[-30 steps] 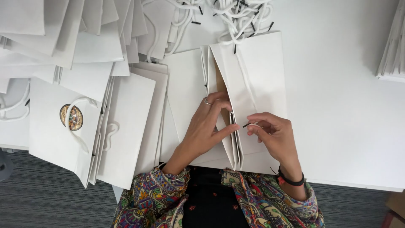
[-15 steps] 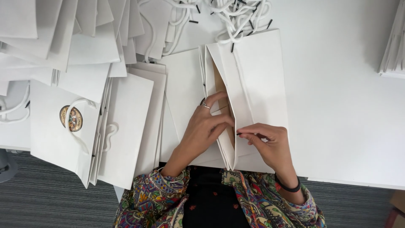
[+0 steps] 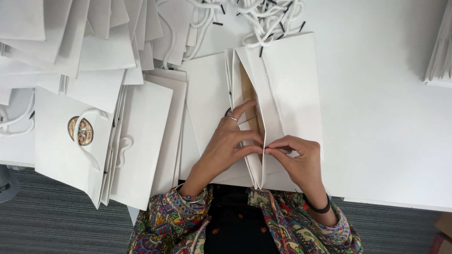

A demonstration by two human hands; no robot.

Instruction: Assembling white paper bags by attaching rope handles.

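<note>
A white paper gift bag (image 3: pixel 287 89) lies flat on the white table (image 3: pixel 386 117) in front of me, its mouth spread so the brown inside (image 3: pixel 249 99) shows. My left hand (image 3: pixel 233 141), with a ring on one finger, presses on the bag's left wall and reaches its fingertips into the opening. My right hand (image 3: pixel 299 157) pinches the bag's near rim, with a small black tip of a cord showing between the fingers. The two hands' fingertips meet at the rim.
Many flat white bags (image 3: pixel 136 141) are stacked and fanned out to the left; one has a round gold seal (image 3: pixel 80 130). A heap of white cords with black tips (image 3: pixel 254 14) lies at the back. More white sheets (image 3: pixel 440 51) sit at the right edge.
The bag's mouth has been spread wider. My right hand has moved left toward the rim, and both hands' fingertips have come together there.
</note>
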